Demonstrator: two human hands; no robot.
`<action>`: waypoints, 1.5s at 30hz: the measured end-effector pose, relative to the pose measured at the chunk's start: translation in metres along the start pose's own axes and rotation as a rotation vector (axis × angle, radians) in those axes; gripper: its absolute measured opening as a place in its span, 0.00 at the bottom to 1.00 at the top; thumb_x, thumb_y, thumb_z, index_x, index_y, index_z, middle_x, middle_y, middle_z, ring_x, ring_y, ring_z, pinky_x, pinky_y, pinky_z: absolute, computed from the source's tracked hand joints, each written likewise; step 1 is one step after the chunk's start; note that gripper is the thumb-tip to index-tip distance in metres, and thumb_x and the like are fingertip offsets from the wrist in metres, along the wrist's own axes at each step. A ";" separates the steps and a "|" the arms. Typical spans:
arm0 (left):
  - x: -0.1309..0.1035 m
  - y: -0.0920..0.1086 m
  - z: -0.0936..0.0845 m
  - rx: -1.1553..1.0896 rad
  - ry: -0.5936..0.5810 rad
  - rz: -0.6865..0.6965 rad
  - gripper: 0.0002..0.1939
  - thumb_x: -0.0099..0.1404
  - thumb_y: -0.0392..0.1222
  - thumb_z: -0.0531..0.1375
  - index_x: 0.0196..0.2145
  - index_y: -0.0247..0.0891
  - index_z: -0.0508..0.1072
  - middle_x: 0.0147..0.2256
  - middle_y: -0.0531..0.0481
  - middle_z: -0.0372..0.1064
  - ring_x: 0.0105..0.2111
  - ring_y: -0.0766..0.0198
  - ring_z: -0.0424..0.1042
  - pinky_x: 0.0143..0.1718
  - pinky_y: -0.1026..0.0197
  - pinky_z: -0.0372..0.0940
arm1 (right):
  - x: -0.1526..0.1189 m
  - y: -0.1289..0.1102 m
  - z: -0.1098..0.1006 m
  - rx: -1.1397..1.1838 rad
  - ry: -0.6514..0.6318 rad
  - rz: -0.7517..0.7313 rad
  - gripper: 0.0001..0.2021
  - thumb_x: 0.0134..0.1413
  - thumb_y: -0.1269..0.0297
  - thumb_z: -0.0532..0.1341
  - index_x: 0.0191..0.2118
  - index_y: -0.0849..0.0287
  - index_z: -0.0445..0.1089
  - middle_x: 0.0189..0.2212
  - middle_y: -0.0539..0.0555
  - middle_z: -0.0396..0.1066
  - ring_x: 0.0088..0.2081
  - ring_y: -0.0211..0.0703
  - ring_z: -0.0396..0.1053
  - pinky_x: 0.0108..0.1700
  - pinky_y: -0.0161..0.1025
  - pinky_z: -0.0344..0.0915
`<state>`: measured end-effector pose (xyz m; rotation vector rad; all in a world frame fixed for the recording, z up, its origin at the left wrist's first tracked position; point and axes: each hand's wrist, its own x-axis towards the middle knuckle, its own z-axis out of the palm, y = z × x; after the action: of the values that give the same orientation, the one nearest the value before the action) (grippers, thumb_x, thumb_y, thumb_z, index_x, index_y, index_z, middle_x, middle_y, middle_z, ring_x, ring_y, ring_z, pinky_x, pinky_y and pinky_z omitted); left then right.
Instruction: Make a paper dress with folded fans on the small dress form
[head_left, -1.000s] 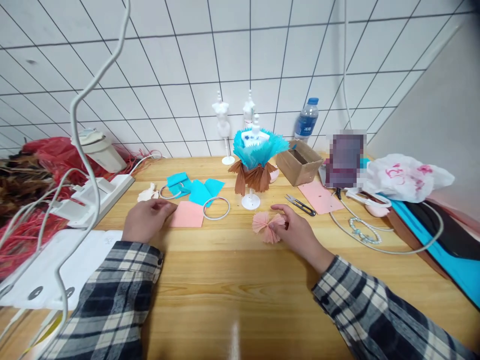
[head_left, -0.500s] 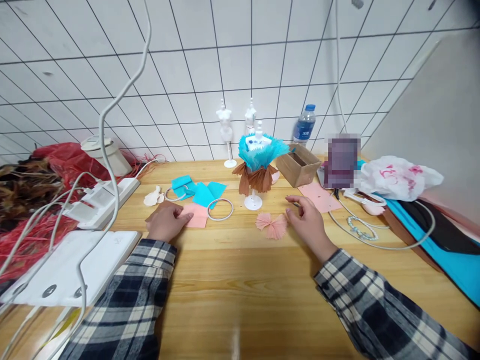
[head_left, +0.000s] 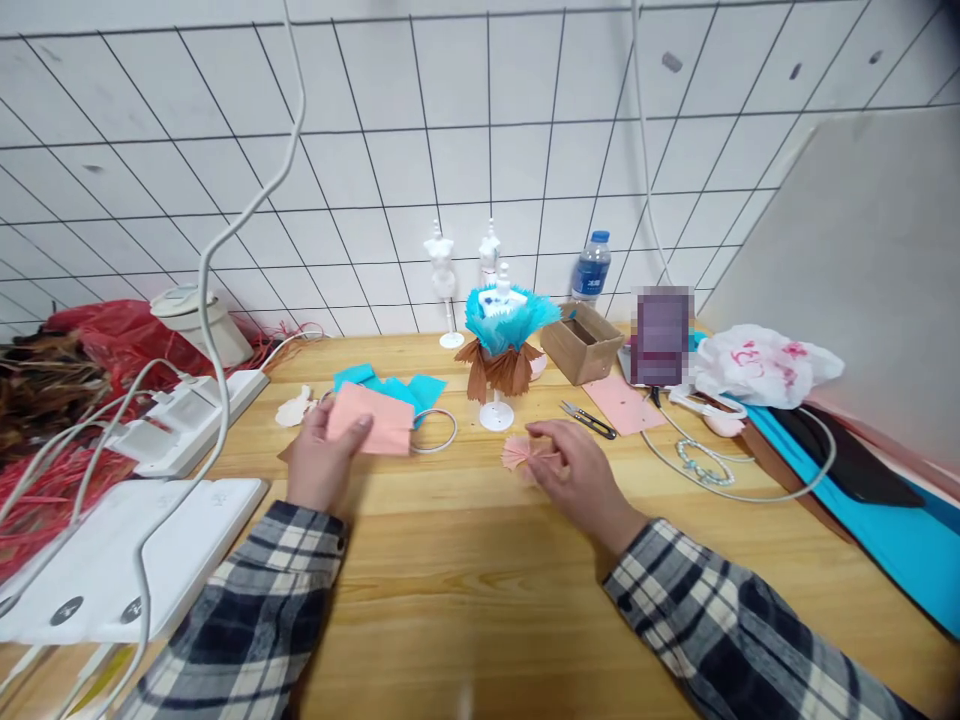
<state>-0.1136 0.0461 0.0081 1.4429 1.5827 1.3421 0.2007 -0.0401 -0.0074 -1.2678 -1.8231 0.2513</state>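
The left hand (head_left: 324,462) pinches a flat pink paper sheet (head_left: 375,418) between thumb and fingers above the wooden desk (head_left: 450,570), beside a thin pale ring (head_left: 452,437); a careless sweep could snag that ring. The right hand (head_left: 581,482) has its fingers at a pleated pink paper rosette (head_left: 514,452) near the desk surface, though whether that grip is closed on it I cannot tell; pressing hard could flatten the pleats.

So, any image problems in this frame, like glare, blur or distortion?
In the head view, wall tiles stretch toward the edges, wide-angle style; the top right corner darkens; a pixelated patch masks something beside the cardboard box; faint glare streaks the table at bottom centre; the pleated pink paper by the right hand looks smeared.
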 end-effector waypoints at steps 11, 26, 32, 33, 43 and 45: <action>-0.098 0.028 0.061 -0.542 -0.808 -0.294 0.22 0.53 0.44 0.71 0.42 0.37 0.68 0.37 0.49 0.73 0.35 0.63 0.71 0.37 0.61 0.67 | -0.012 -0.019 0.015 0.519 -0.068 0.233 0.38 0.52 0.46 0.64 0.63 0.54 0.50 0.61 0.64 0.55 0.61 0.54 0.56 0.58 0.53 0.58; -0.086 0.026 0.059 -0.320 -0.752 -0.270 0.19 0.54 0.50 0.69 0.34 0.35 0.68 0.31 0.51 0.69 0.31 0.66 0.67 0.33 0.64 0.63 | -0.018 -0.029 0.012 0.304 -0.397 0.166 0.25 0.45 0.62 0.70 0.49 0.54 0.62 0.52 0.59 0.65 0.49 0.50 0.66 0.48 0.47 0.66; -0.090 0.025 0.057 -0.381 -0.938 -0.305 0.24 0.52 0.46 0.71 0.44 0.34 0.72 0.41 0.46 0.75 0.39 0.58 0.73 0.40 0.59 0.66 | -0.013 -0.028 0.012 0.331 -0.414 0.156 0.04 0.57 0.62 0.62 0.35 0.56 0.68 0.37 0.52 0.75 0.34 0.40 0.70 0.33 0.36 0.64; -0.090 0.025 0.056 -0.382 -0.958 -0.317 0.24 0.52 0.45 0.71 0.45 0.35 0.72 0.42 0.45 0.75 0.41 0.57 0.73 0.43 0.58 0.66 | -0.012 -0.027 0.011 0.369 -0.397 0.184 0.03 0.58 0.63 0.61 0.35 0.56 0.69 0.39 0.53 0.75 0.36 0.41 0.71 0.35 0.36 0.65; -0.088 0.028 0.058 -0.586 -1.090 -0.250 0.34 0.49 0.49 0.72 0.51 0.36 0.68 0.48 0.41 0.71 0.47 0.53 0.71 0.51 0.52 0.64 | -0.010 -0.021 0.009 0.588 -0.264 0.450 0.12 0.59 0.55 0.58 0.35 0.58 0.71 0.30 0.51 0.71 0.32 0.40 0.67 0.34 0.34 0.63; -0.088 0.029 0.061 -0.483 -0.972 -0.292 0.28 0.51 0.49 0.71 0.46 0.35 0.70 0.44 0.42 0.73 0.42 0.55 0.72 0.44 0.55 0.66 | -0.011 -0.025 0.010 0.629 -0.309 0.451 0.12 0.59 0.55 0.59 0.35 0.59 0.71 0.30 0.51 0.71 0.33 0.40 0.67 0.34 0.34 0.62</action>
<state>-0.0282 -0.0242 -0.0004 1.1950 0.7174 0.6008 0.1776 -0.0572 -0.0045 -1.1963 -1.4854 1.2229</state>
